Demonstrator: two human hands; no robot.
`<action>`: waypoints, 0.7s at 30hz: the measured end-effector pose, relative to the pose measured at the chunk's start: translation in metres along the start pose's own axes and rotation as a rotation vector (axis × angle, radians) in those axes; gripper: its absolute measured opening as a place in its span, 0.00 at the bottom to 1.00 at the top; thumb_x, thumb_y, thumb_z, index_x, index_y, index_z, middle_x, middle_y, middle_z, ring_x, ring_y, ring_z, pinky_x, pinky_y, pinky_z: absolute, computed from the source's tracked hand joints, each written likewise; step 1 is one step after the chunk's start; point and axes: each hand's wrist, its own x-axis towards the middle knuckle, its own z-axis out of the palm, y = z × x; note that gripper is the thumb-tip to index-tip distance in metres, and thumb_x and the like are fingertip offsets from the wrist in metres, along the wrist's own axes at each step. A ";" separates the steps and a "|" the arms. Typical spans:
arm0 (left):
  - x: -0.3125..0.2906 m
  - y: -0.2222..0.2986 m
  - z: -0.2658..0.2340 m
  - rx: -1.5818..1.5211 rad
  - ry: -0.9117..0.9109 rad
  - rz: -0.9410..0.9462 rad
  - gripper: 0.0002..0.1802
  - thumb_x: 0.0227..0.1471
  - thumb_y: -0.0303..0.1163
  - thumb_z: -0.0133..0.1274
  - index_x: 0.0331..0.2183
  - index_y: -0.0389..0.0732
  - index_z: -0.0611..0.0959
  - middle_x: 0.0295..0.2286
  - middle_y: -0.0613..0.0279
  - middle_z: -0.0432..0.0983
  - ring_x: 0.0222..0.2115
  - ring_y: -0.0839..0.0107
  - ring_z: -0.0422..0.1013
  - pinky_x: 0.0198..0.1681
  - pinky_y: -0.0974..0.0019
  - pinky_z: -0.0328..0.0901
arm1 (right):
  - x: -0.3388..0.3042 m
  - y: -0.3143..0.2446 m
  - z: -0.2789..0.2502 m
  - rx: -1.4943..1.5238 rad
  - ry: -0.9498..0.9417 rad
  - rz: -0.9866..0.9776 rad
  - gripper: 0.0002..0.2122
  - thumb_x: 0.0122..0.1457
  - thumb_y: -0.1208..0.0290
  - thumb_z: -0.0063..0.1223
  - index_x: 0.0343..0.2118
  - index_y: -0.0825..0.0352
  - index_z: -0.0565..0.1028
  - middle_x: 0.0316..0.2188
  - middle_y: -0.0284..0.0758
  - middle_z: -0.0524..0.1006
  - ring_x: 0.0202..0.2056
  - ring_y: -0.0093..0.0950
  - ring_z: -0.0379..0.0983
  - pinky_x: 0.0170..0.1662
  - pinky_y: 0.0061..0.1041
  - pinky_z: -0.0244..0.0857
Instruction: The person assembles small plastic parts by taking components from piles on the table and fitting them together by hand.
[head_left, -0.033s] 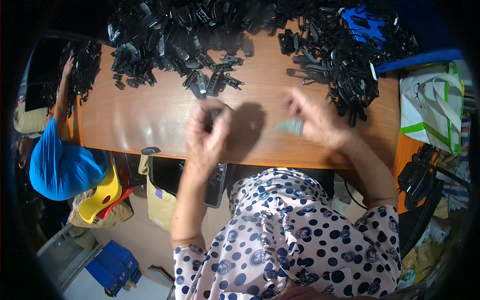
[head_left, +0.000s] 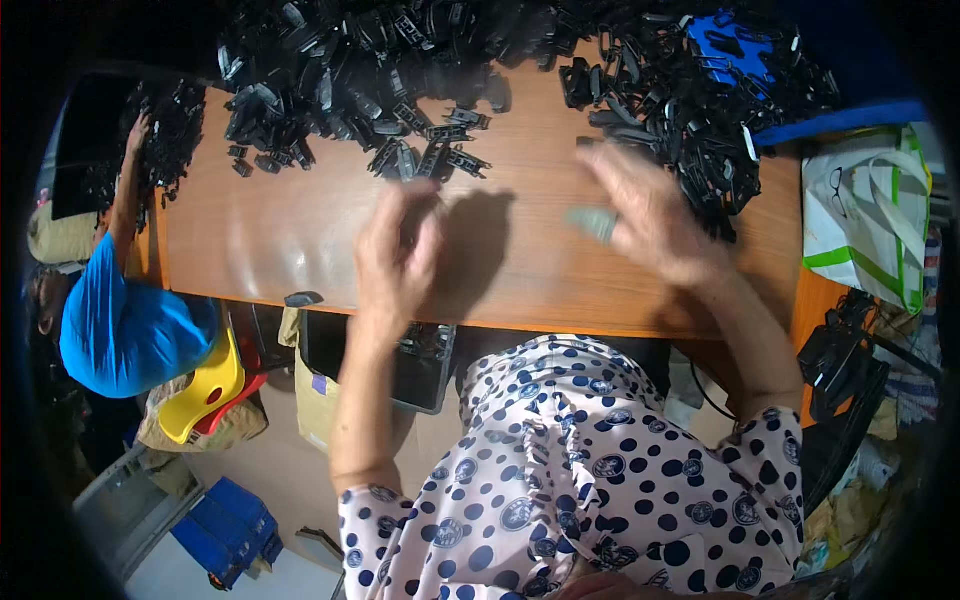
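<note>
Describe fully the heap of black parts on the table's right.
The heap of black parts is a loose tangle of many mostly slim pieces, plastic by their look, some glossy. It lies on the brown wood-look table, overlapping at varied angles and straggling toward the near edge. A bright blue piece lies among them, partly covered by black ones. The blurred right hand is at its near left side; contact cannot be told.

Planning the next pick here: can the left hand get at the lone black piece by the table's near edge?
Probably yes: the left hand is not far from the black piece, and I see nothing standing between them. Blur hides whether its fingers are free.
</note>
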 end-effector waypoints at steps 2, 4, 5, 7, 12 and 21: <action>0.033 0.011 -0.014 0.646 -0.140 0.200 0.17 0.48 0.21 0.48 0.41 0.47 0.78 0.32 0.60 0.72 0.31 0.69 0.73 0.31 0.64 0.69 | 0.015 0.014 -0.012 -0.332 0.164 -0.164 0.20 0.45 0.81 0.50 0.45 0.68 0.66 0.43 0.40 0.69 0.41 0.38 0.68 0.43 0.33 0.68; 0.045 0.009 -0.017 0.862 -0.213 0.250 0.21 0.46 0.21 0.48 0.42 0.53 0.79 0.32 0.62 0.70 0.30 0.64 0.72 0.30 0.62 0.69 | 0.029 0.014 -0.013 -0.544 0.012 -0.118 0.21 0.45 0.85 0.49 0.46 0.69 0.66 0.42 0.42 0.68 0.44 0.38 0.67 0.45 0.35 0.67; 0.050 0.003 -0.017 0.955 -0.279 0.353 0.23 0.46 0.20 0.47 0.44 0.53 0.78 0.34 0.61 0.68 0.29 0.64 0.73 0.29 0.62 0.69 | 0.034 0.017 -0.011 -0.542 0.017 -0.124 0.21 0.45 0.85 0.49 0.46 0.69 0.66 0.42 0.42 0.68 0.44 0.38 0.67 0.45 0.35 0.67; 0.056 -0.001 -0.017 1.038 -0.340 0.522 0.23 0.46 0.20 0.48 0.44 0.53 0.78 0.36 0.62 0.67 0.28 0.67 0.73 0.28 0.64 0.70 | 0.041 0.023 -0.004 -0.617 -0.105 -0.124 0.25 0.44 0.86 0.49 0.50 0.69 0.63 0.43 0.44 0.67 0.45 0.39 0.67 0.48 0.35 0.65; 0.059 -0.008 -0.016 0.990 -0.329 0.498 0.16 0.46 0.23 0.52 0.39 0.47 0.78 0.37 0.61 0.69 0.33 0.63 0.73 0.30 0.63 0.69 | 0.031 0.020 -0.016 -0.252 0.092 -0.138 0.24 0.45 0.84 0.50 0.49 0.68 0.65 0.42 0.41 0.68 0.42 0.33 0.69 0.43 0.29 0.67; -0.017 0.009 0.029 -0.263 -0.109 0.063 0.14 0.49 0.28 0.58 0.39 0.35 0.78 0.26 0.66 0.72 0.26 0.78 0.67 0.31 0.74 0.64 | -0.022 -0.032 0.021 1.485 0.225 -0.041 0.09 0.54 0.76 0.56 0.37 0.69 0.72 0.36 0.33 0.74 0.35 0.20 0.72 0.36 0.18 0.67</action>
